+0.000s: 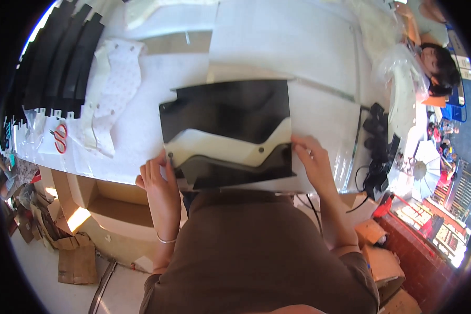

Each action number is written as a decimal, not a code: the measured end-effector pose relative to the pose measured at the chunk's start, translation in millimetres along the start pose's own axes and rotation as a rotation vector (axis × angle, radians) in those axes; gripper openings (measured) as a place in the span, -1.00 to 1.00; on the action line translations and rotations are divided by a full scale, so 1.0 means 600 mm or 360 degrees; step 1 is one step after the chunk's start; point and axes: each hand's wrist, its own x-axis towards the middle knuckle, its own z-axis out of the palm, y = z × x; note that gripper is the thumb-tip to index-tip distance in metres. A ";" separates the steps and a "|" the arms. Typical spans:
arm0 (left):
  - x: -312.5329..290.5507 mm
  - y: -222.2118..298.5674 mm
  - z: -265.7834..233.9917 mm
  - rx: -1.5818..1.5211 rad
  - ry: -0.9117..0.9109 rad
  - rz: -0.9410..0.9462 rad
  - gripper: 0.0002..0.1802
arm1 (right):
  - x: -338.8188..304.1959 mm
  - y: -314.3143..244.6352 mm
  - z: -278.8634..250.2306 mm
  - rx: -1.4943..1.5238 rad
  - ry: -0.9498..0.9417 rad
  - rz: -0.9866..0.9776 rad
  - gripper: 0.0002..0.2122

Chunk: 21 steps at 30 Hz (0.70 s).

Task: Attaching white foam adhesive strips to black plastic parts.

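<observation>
In front of me, at the near edge of the table, are flat black sheets (230, 107). A cream-coloured wavy strip (214, 146) with a small dark hole near each end lies across them. My left hand (159, 180) is closed at the left edge, thumb beside the strip's left end. At the right edge my right hand (312, 157) pinches the black sheets with thumb and forefinger, near the strip's raised right end. The fingertips under the sheets are hidden.
Long black strips (63, 57) lie at the far left, near a cream patterned piece (115, 78) and orange-handled scissors (60, 139). Black cable parts (376, 141) line the right side. An open cardboard box (115, 201) stands below the table. Another person (438, 65) is at the far right.
</observation>
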 end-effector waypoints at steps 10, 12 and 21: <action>0.080 -0.036 -0.041 -0.0352 0.0196 0.0115 -0.73 | 0.301 -0.081 -0.070 -0.0525 0.0218 -0.0519 -0.77; 0.125 -0.016 -0.051 -0.0443 0.0316 0.0297 -0.73 | 0.427 -0.109 -0.040 -0.0648 0.0385 -0.1187 -0.84; 0.186 0.068 -0.071 -0.0580 0.0253 0.0746 -0.67 | 0.737 -0.166 0.050 -0.0953 0.0564 -0.1383 -0.92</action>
